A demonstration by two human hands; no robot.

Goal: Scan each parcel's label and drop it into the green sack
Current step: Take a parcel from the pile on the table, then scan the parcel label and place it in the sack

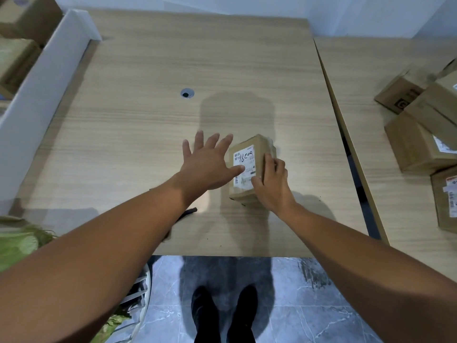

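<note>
Head view: the parcel (259, 144), a small brown cardboard box, sits on the wood-grain surface (148, 132) right of centre. On its top is a white shipping label (243, 154) with small barcodes along its edges, lines of print too fine to read and a row of large dark handwritten digits that I cannot read with certainty. The left grip (207, 164) is spread wide with its fingers straight and apart. It lies just left of the parcel, and only the thumb tip touches the label. The right grip (272, 184) is curled over the parcel's right top edge, fingers draped on the top and right side, thumb pressed at the label's near corner, so it holds the box from the right. The green sack (19, 241) bunches at the lower left past the surface's corner, beside a white wire frame (141, 293). A dark thing (189, 211), mostly hidden, pokes out from under the left forearm. A round cable hole (187, 93) lies farther back. On a second surface (395, 206) to the right, well apart from the hands, stands a cluster of other cardboard boxes (415, 139), some with white labels and one with dark print that looks like a "G". More boxes (14, 45) lie behind a white divider (37, 95) on the left. Black shoes (222, 315) stand on the grey marbled floor (296, 305).
</note>
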